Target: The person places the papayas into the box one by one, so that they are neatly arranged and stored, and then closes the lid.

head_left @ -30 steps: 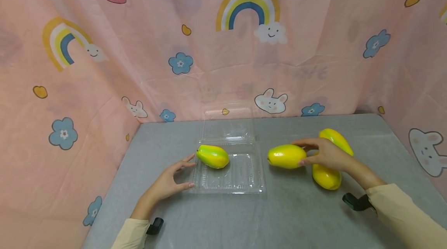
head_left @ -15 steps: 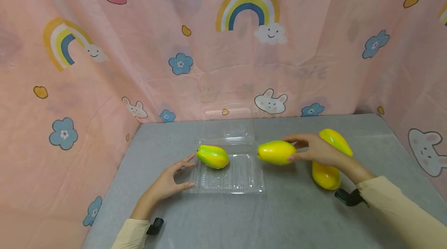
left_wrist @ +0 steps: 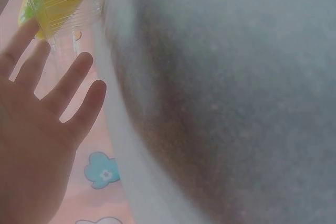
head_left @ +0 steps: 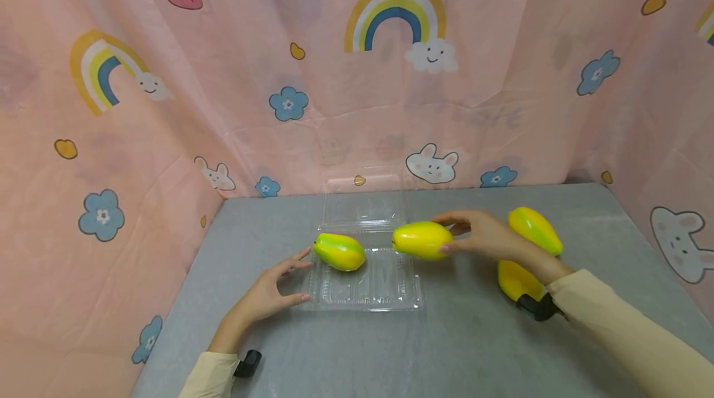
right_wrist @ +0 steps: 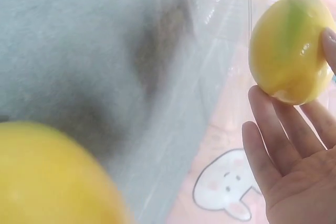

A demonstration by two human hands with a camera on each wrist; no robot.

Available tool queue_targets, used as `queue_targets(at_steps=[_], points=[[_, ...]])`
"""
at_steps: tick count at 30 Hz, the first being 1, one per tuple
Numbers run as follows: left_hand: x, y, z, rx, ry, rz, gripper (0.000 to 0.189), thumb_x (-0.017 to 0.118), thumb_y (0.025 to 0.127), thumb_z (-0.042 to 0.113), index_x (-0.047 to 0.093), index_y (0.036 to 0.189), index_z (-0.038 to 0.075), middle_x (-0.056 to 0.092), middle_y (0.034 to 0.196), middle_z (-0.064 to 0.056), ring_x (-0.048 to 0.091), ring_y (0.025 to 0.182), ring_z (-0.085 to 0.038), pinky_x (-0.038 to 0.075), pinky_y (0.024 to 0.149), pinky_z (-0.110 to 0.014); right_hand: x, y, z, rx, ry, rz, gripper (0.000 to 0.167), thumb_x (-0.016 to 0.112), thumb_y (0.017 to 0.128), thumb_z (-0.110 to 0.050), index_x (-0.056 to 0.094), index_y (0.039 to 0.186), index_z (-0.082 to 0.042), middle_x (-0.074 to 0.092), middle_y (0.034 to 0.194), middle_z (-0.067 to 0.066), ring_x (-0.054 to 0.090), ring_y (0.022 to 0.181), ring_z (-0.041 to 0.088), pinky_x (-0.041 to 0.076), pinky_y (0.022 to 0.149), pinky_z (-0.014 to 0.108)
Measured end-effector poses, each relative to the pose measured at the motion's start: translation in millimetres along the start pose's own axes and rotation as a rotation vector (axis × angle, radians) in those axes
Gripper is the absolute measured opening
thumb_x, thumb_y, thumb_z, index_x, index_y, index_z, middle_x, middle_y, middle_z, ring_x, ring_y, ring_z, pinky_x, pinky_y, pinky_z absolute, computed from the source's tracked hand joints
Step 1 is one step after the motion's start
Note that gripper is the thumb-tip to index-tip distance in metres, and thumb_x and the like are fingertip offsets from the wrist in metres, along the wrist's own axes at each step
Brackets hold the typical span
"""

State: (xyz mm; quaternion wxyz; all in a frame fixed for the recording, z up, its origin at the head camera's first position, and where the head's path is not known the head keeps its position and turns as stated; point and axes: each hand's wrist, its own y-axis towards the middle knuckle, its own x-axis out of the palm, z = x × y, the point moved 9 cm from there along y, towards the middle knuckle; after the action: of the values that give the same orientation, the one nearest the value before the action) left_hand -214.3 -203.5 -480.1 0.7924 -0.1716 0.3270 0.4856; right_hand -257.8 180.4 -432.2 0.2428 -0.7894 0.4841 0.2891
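Note:
My right hand [head_left: 484, 235] grips a yellow papaya [head_left: 422, 240] by its rounded end, thumb on one side and fingers on the other. That papaya overlaps the right rim of a clear plastic clamshell box [head_left: 370, 305], whose lid [head_left: 362, 207] stands tipped back. A green and yellow papaya [head_left: 339, 252] lies in the left part of the box. At the box's left edge, my left hand [head_left: 269, 291] has its fingers spread and touches the rim. In the right wrist view the held papaya [right_wrist: 291, 48] shows a green streak.
Two more papayas lie to the right on the grey table [head_left: 357, 361]: one yellow-green [head_left: 535, 230], and in front of it a yellow one [head_left: 519, 280], partly hidden by the right wrist camera [head_left: 538, 307]. A pink patterned curtain [head_left: 234, 63] rises behind the table and at both sides.
My right hand has carried the yellow papaya leftward, from beside the other two papayas to the box's right rim. The left hand and the papaya in the box have stayed put.

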Motion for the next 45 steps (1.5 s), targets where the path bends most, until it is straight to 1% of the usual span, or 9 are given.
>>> queue_targets(at_steps=[6, 13, 18, 21, 25, 31, 36, 41, 45], points=[[0.5, 0.0, -0.4, -0.001, -0.003, 0.001, 0.065, 0.083, 0.079, 0.033, 0.058, 0.137, 0.018, 0.034, 0.162, 0.008, 0.036, 0.149, -0.028, 0.039, 0.112, -0.059, 7, 12.5, -11, -0.048, 0.056, -0.020, 0.067, 0.079, 0.080, -0.047, 0.059, 0.134, -0.015, 0.065, 0.134, 0.006, 0.064, 0.113, 0.025, 0.052, 0.102, 0.051], [0.4, 0.6, 0.3, 0.004, -0.006, 0.000, 0.065, 0.082, 0.080, 0.034, 0.058, 0.137, 0.018, 0.035, 0.162, 0.006, 0.037, 0.148, -0.028, 0.039, 0.112, -0.059, 10, 25.6, -21, -0.055, 0.079, -0.020, 0.066, 0.081, 0.078, -0.047, 0.061, 0.132, -0.016, 0.066, 0.131, 0.005, 0.065, 0.113, 0.025, 0.054, 0.100, 0.049], [0.5, 0.7, -0.4, 0.002, -0.002, -0.002, 0.065, 0.082, 0.080, 0.038, 0.058, 0.137, 0.018, 0.035, 0.162, 0.005, 0.037, 0.148, -0.028, 0.040, 0.111, -0.058, 12, 33.2, -29, -0.067, 0.069, -0.020, 0.064, 0.082, 0.077, -0.046, 0.062, 0.131, -0.017, 0.067, 0.129, 0.005, 0.067, 0.107, 0.022, 0.057, 0.095, 0.044], [0.8, 0.8, -0.8, -0.001, -0.005, -0.002, 0.065, 0.082, 0.080, 0.037, 0.057, 0.137, 0.019, 0.034, 0.162, 0.005, 0.037, 0.148, -0.027, 0.040, 0.111, -0.058, 14, 37.8, -33, -0.068, 0.053, -0.022, 0.063, 0.082, 0.077, -0.046, 0.063, 0.129, -0.017, 0.068, 0.127, 0.006, 0.068, 0.103, 0.020, 0.058, 0.090, 0.040], [0.8, 0.9, -1.3, 0.002, -0.003, 0.000, 0.064, 0.082, 0.080, 0.034, 0.057, 0.137, 0.019, 0.034, 0.162, 0.005, 0.037, 0.148, -0.028, 0.040, 0.111, -0.058, 18, 44.3, -38, -0.059, 0.051, -0.045, 0.062, 0.083, 0.077, -0.044, 0.063, 0.128, -0.016, 0.068, 0.126, 0.007, 0.068, 0.101, 0.020, 0.059, 0.088, 0.037], [0.9, 1.1, -1.8, 0.008, -0.001, -0.001, 0.065, 0.081, 0.081, 0.037, 0.057, 0.138, 0.020, 0.034, 0.162, 0.007, 0.037, 0.148, -0.028, 0.041, 0.111, -0.058, 25, 52.1, -45, -0.055, 0.068, -0.071, 0.060, 0.084, 0.076, -0.042, 0.064, 0.126, -0.015, 0.069, 0.124, 0.007, 0.068, 0.100, 0.020, 0.059, 0.085, 0.034], [1.1, 0.9, -2.7, 0.005, -0.012, -0.003, 0.065, 0.082, 0.080, 0.035, 0.057, 0.138, 0.020, 0.034, 0.162, 0.008, 0.037, 0.148, -0.027, 0.041, 0.111, -0.058, 26, 57.4, -49, -0.050, 0.064, -0.080, 0.058, 0.084, 0.075, -0.041, 0.065, 0.123, -0.016, 0.069, 0.121, 0.006, 0.068, 0.098, 0.023, 0.059, 0.083, 0.034], [1.7, 0.9, -4.6, -0.016, -0.017, -0.010, 0.064, 0.082, 0.080, 0.032, 0.057, 0.138, 0.020, 0.033, 0.161, 0.013, 0.035, 0.149, -0.023, 0.040, 0.113, -0.056, 26, 61.9, -50, -0.037, 0.055, -0.102, 0.055, 0.084, 0.076, -0.041, 0.066, 0.122, -0.017, 0.069, 0.121, 0.005, 0.067, 0.100, 0.024, 0.058, 0.085, 0.036], [1.9, 1.1, -3.3, -0.002, -0.013, -0.009, 0.064, 0.082, 0.081, 0.035, 0.057, 0.138, 0.019, 0.033, 0.162, 0.010, 0.036, 0.149, -0.025, 0.040, 0.112, -0.057, 26, 63.0, -53, -0.034, 0.043, -0.112, 0.055, 0.084, 0.076, -0.041, 0.065, 0.122, -0.017, 0.069, 0.121, 0.005, 0.067, 0.101, 0.024, 0.058, 0.087, 0.038]])
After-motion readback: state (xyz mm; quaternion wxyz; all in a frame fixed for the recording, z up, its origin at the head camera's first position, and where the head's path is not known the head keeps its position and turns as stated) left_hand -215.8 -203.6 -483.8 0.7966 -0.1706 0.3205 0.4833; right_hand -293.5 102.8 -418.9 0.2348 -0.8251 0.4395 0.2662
